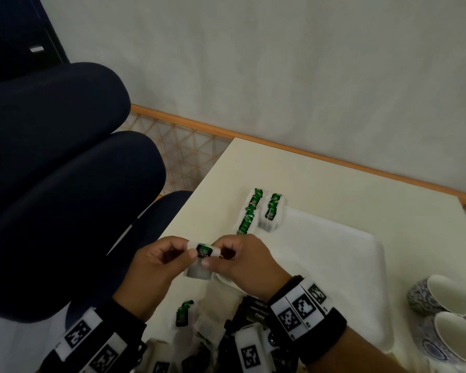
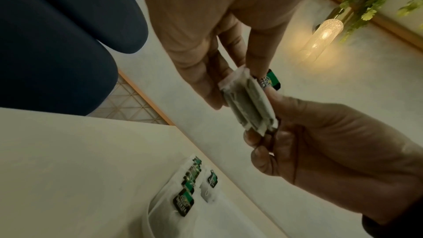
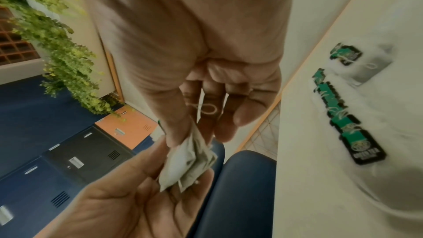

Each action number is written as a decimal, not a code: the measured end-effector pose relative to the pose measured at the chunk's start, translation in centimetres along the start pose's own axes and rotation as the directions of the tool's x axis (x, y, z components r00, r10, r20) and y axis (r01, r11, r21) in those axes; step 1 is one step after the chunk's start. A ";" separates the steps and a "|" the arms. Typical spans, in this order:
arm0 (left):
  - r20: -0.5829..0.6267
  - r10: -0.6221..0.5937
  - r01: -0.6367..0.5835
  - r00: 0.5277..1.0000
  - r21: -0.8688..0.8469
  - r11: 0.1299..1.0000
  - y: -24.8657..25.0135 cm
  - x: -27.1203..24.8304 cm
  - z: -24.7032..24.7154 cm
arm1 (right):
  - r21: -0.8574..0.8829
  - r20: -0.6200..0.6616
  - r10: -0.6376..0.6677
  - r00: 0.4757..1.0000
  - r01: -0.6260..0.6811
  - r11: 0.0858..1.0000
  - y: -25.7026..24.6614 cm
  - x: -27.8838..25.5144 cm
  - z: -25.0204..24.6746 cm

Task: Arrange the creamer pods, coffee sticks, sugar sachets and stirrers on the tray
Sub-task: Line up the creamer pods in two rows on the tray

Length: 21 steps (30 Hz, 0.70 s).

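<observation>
Cups (image 1: pixel 447 313): two blue-patterned, lying on the table's right edge.
Chair (image 1: pixel 65 168): dark blue, left of table.
Plant (image 3: pixel 57 42): trailing green leaves.
Lamp (image 2: pixel 325 33): lit.

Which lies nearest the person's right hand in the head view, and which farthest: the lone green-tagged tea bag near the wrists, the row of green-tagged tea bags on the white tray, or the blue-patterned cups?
1. Lone green-tagged tea bag, below the right hand.
2. Row of green-tagged tea bags on the white tray, beyond it; close to the first.
3. Blue-patterned cups, far right.
</observation>
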<state>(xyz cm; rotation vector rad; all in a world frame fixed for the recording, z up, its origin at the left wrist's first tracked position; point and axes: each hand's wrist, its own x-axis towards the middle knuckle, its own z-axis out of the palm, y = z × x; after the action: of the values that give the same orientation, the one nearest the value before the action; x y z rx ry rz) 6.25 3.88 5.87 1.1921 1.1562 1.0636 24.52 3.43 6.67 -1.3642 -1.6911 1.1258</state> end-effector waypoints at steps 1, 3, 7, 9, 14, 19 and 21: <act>0.007 -0.026 0.026 1.000 0.012 1.000 -0.2 0.1 -0.1 | -0.018 -0.008 0.008 1.000 -0.008 1.000 0.5 0.0 -0.2; 0.012 -0.060 0.059 0.998 0.075 0.995 -0.7 0.4 -0.3 | -0.058 -0.050 0.042 0.998 -0.045 0.997 1.6 0.2 -0.9; -0.005 -0.088 0.087 0.996 0.240 0.967 -2.3 0.5 -1.4 | -0.097 -0.218 0.208 0.953 -0.234 0.967 5.2 0.9 -3.6; -0.022 -0.131 0.132 0.991 0.270 0.954 -3.2 0.2 -2.2 | -0.109 -0.320 0.289 0.902 -0.338 0.935 7.7 1.4 -5.0; -0.104 -0.210 0.233 0.972 0.317 0.919 -5.4 -0.5 -3.6 | -0.115 -0.397 0.433 0.809 -0.512 0.851 12.8 3.0 -6.6; -0.131 -0.271 0.299 0.954 0.329 0.896 -6.9 -0.6 -4.5 | -0.194 -0.411 0.461 0.786 -0.570 0.799 13.9 4.8 -6.7; -0.138 -0.283 0.313 0.949 0.323 0.893 -7.3 -0.5 -4.8 | -0.220 -0.412 0.461 0.786 -0.577 0.786 14.0 5.5 -6.7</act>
<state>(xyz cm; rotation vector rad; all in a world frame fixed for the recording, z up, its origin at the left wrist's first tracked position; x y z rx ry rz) 1.48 3.35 -1.41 1.1891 1.5845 0.7021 34.70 11.19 -3.63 -2.2168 -1.3094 0.8233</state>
